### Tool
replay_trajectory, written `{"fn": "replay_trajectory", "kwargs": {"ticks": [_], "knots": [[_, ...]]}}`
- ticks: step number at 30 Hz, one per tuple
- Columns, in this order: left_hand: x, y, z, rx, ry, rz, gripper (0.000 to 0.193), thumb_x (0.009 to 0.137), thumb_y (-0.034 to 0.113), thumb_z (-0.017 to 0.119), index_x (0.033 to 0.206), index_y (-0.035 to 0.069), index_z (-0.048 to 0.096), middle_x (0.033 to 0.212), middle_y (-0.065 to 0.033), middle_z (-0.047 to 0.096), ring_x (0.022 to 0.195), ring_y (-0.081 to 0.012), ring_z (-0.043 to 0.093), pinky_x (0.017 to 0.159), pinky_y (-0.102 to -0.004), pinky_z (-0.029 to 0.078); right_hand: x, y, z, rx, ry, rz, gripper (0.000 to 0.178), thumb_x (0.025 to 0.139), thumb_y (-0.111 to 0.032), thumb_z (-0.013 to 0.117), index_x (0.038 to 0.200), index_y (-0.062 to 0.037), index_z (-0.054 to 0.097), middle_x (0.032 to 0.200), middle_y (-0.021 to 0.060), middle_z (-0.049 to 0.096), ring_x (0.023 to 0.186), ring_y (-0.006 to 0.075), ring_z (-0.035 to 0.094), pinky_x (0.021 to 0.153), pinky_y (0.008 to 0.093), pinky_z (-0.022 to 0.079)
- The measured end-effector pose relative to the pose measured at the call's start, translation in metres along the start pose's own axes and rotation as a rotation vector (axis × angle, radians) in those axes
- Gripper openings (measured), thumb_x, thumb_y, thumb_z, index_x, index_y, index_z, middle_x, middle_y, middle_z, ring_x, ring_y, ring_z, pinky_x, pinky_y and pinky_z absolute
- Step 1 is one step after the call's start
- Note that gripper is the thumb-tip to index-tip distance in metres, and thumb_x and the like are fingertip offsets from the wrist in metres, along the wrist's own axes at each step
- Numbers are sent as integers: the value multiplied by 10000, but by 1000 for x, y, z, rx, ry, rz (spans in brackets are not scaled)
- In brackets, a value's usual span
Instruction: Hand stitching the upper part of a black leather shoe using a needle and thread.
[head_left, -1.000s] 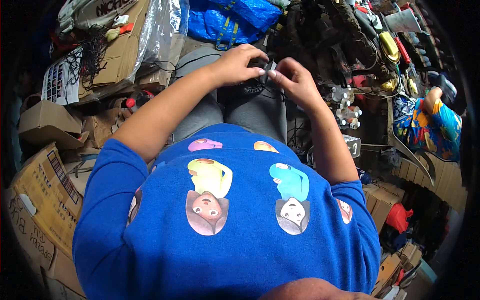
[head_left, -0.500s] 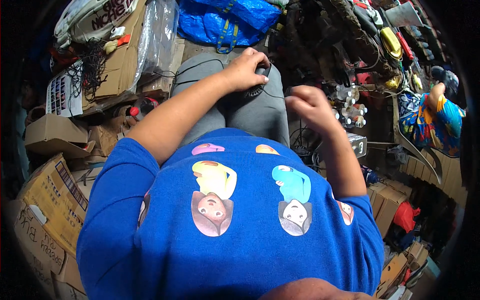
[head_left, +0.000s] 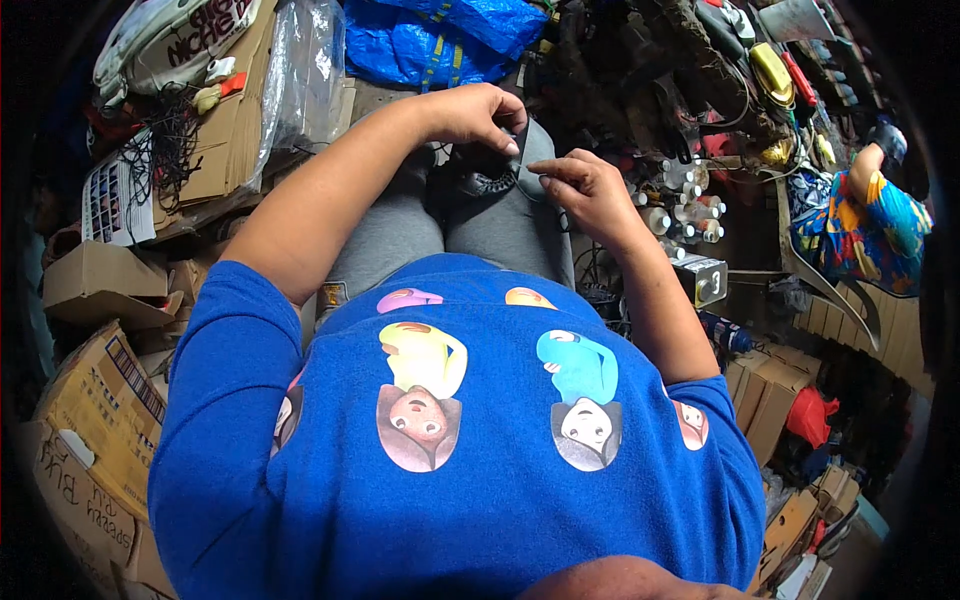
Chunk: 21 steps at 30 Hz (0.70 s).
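A black, shoe-like piece (head_left: 480, 182) with a shiny ridged edge rests between my thighs; its full shape is hidden by shadow and my hand. My left hand (head_left: 478, 115) is curled over its far end, thumb and fingers closed on it. Just to the right, my right hand (head_left: 588, 192) is raised above my right thigh. Its thumb and index finger come together, pointing at the black piece. Whatever is between those fingertips is too small to make out.
A blue bag (head_left: 440, 40) lies beyond my knees. Flat cardboard and clear plastic (head_left: 300, 90) lean at the left, near a tangle of black cord (head_left: 175, 150). Several small bottles (head_left: 690, 205) stand at right. Another person in colourful clothing (head_left: 870, 235) is at far right.
My right hand has turned from a blurred fist to pinched fingers, nearer the black piece. My left hand has shifted slightly left, and more of the piece shows below it.
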<state>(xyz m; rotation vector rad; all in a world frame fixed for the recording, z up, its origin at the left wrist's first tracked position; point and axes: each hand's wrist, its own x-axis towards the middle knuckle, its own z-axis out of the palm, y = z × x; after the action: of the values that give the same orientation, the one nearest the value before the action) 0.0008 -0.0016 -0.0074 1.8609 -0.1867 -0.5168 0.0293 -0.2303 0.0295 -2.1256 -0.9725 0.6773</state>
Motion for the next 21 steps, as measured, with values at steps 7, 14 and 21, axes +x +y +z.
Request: {"fn": "replay_trajectory", "kwargs": {"ticks": [7, 14, 21], "knots": [[-1, -6, -5, -12, -161, -30, 338, 787, 103, 637, 1111, 8, 611, 1023, -65, 640, 943, -125, 562, 884, -268, 421, 7, 4, 0, -54, -4, 15, 206, 771, -83, 591, 953, -69, 686, 746, 81, 510, 574, 170, 576, 529, 291, 470], [-4, -6, -7, -32, -191, -66, 359, 805, 79, 608, 1158, 19, 591, 1031, -65, 641, 935, -121, 567, 875, -263, 425, 9, 4, 5, -119, 10, -10, 204, 757, -90, 610, 944, -92, 692, 755, 94, 535, 664, 212, 595, 610, 319, 473], [0, 1, -8, -51, -198, -66, 336, 794, 74, 619, 1125, 18, 610, 984, -50, 653, 862, -105, 581, 794, -250, 455, 7, 16, 16, -55, 73, -8, 216, 749, -67, 644, 951, -124, 693, 790, 88, 558, 713, 222, 587, 649, 313, 465]]}}
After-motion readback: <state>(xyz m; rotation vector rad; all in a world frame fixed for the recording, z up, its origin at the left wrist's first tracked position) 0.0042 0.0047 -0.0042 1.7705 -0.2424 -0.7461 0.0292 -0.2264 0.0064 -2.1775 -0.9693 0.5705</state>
